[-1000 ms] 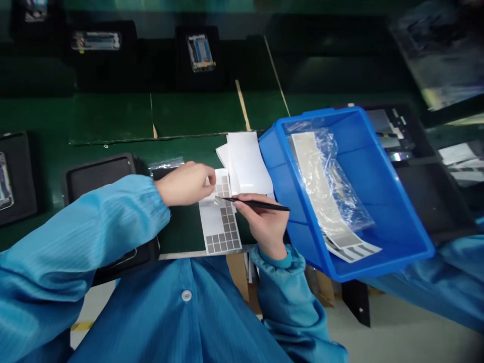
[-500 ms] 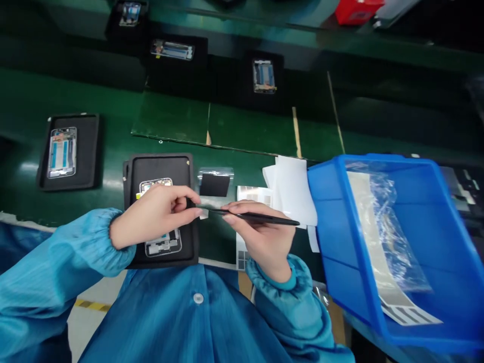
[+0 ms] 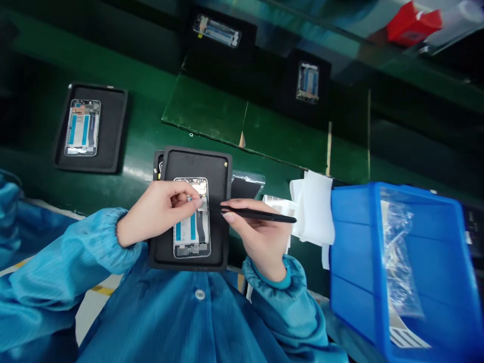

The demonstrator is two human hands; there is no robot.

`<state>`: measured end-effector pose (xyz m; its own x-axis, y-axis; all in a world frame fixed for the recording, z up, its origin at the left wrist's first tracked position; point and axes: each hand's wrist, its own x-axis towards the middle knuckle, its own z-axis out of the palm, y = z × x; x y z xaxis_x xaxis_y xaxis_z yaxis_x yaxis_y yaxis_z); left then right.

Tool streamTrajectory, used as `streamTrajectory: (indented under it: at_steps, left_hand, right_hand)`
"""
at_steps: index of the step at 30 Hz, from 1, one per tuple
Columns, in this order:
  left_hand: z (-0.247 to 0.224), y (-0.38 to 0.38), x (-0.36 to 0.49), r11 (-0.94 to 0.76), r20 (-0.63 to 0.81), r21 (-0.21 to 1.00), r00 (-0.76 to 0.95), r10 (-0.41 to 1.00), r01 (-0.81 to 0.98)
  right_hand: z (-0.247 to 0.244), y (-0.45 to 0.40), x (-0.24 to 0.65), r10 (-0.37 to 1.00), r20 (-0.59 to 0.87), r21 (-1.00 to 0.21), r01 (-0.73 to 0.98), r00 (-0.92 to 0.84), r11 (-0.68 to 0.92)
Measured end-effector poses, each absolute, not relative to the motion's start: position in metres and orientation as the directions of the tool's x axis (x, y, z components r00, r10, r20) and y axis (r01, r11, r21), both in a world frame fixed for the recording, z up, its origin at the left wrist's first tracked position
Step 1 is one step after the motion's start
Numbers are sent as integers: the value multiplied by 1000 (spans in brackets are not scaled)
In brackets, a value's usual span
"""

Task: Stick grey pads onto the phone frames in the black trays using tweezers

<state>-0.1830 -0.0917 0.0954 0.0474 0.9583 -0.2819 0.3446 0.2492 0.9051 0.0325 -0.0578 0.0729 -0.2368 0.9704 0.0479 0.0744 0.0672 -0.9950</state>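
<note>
Under the left hand, a black foam tray holds a phone frame striped blue and white. The right hand grips black tweezers. Teal-blue sleeves show faint ribbing. Right of the hands sit white paper sheets and a bright blue crate.

No words, numbers or brand names can be read anywhere in view. Under the fingers of the left hand and just beside the right hand, the phone frame shows small colored labels and printed marks, all too small to read. Well beyond the hands, the other phone frame shows similar marks, also illegible. Farther off, beyond the right hand, the red box shows no readable lettering.
</note>
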Motion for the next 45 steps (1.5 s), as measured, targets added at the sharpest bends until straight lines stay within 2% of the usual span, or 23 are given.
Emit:
streamTrajectory:
  at_steps: [6, 10, 13, 16, 23, 36, 45]
  left_hand:
    - [94, -98, -190, 228, -256, 923, 50, 965, 309]
    - [96, -101, -196, 171, -188, 907, 6, 982, 385]
    - [94, -109, -204, 95, -45, 829, -103, 994, 552]
    - [87, -122, -207, 4, 108, 707, -113, 988, 707]
    - [69, -141, -197, -95, 267, 566, -74, 961, 819]
    - [61, -142, -193, -109, 296, 538, -66, 953, 836]
    - [61, -142, -193, -94, 265, 545, -65, 962, 833]
  right_hand:
    - [70, -59, 21, 966, 47, -994, 81, -256, 70]
    - [68, -61, 16, 980, 28, -996, 77, -197, 44]
    - [71, -64, 8, 988, -32, -989, 150, -154, -9]
    - [75, -67, -4, 984, -94, -964, 262, -149, -52]
    - [73, -73, -16, 984, -107, -922, 385, -141, -45]
    - [68, -75, -15, 985, -63, -915, 403, -162, 8]
    - [68, -74, -14, 985, -73, -907, 421, -154, -2]
